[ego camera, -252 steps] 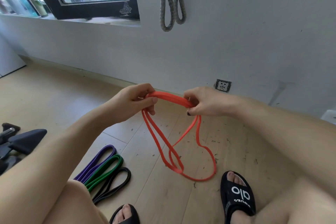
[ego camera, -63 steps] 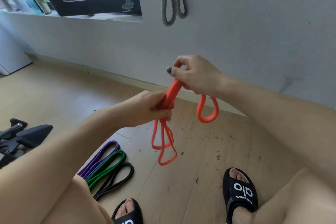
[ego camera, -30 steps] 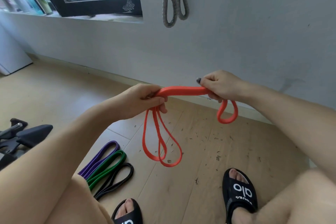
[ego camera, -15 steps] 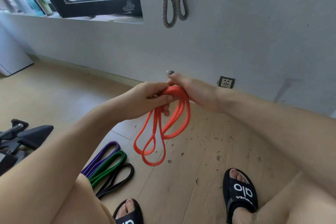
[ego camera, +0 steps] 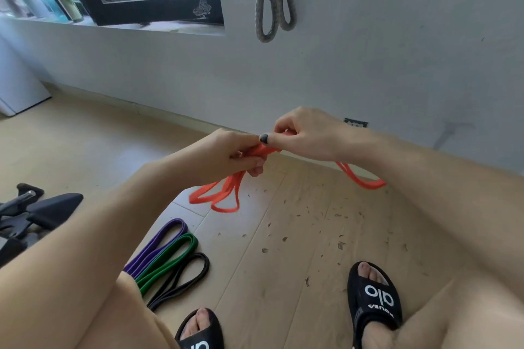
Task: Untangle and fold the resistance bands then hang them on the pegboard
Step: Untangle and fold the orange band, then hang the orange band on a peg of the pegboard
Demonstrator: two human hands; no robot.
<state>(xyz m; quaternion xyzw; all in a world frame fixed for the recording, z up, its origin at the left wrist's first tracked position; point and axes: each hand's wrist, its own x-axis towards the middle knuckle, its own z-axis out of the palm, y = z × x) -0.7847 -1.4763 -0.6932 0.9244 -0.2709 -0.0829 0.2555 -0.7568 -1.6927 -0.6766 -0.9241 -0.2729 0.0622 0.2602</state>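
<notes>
Both hands (left hand (ego camera: 232, 151), right hand (ego camera: 304, 136)) pinch the orange band (ego camera: 224, 195) between them, loops dangling either side.

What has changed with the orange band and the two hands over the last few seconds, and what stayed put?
A second ago the hands held the orange band stretched apart; now the left hand and right hand have come together, both gripping it bunched, with loops trailing to either side. The band stayed in both hands throughout. The purple band, green band and black band lie unmoved on the floor.
</notes>
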